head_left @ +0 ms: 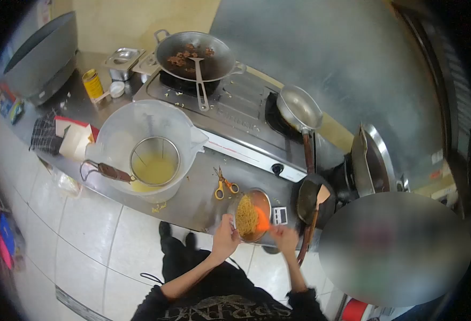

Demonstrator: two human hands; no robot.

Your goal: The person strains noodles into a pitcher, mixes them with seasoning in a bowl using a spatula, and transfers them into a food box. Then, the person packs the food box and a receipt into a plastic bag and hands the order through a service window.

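A metal bowl (268,201) stands at the counter's front edge with a heap of thin yellow-brown noodles (246,215) in it. My left hand (226,238) grips the bowl at its left side. In my right hand (283,238) is the handle of an orange spatula (261,219), slightly blurred, its head down inside the bowl against the noodles. Just right of the bowl lies a small white digital timer (280,215). Orange-handled scissors (225,187) rest on the counter to the left, near a large translucent pitcher (109,134) of yellow liquid.
Across the pitcher lies a wire strainer (107,170). On the stove (227,115) stand a wok (214,45) holding brown bits and a turner, and a saucepan (299,107). A dark frying pan (305,200) with a wooden spatula (316,211) sits at right. A yellow can (92,84) stands behind left.
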